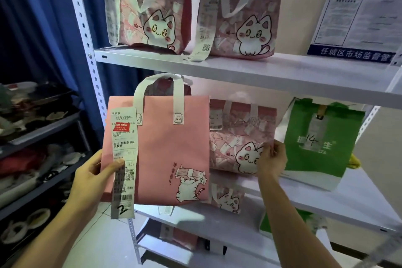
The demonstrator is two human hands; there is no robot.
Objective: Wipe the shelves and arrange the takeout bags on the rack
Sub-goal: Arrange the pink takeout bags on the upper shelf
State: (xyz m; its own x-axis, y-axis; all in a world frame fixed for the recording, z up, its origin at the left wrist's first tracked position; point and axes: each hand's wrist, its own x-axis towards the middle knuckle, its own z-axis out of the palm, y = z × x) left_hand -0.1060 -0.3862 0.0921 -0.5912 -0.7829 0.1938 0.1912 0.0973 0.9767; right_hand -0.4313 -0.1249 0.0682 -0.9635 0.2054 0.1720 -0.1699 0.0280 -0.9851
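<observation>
Left arm comes up from the lower left corner of view, forearm angled toward the rack. Left hand (95, 172) grasps the plain pink bag (174, 154) by its left edge, thumb curled over the front and pinning the long receipt (124, 159) stapled or stuck there; the other fingers are hidden behind the bag. Bag is held upright in the air, in front of the left end of the middle shelf (326, 200), handles standing up to just below the top shelf (261, 72).

Right arm reaches from the lower right, wrist bent slightly up. Right hand (272, 159) pinches the right edge of the patterned cat bag (237, 143), which stands on the middle shelf, partly covered by the held bag. Fingertips are curled round the bag edge.

Green bag (322, 139) stands just right of that hand, toward the right end of the same shelf, leaning slightly. Two more cat bags (152, 11) (245, 17) stand on the top shelf, the left one near the left edge, tops cut off by the frame.

Below the middle shelf: another cat bag and something green, mostly hidden. Receipt print too blurred to read beyond a handwritten "2".
</observation>
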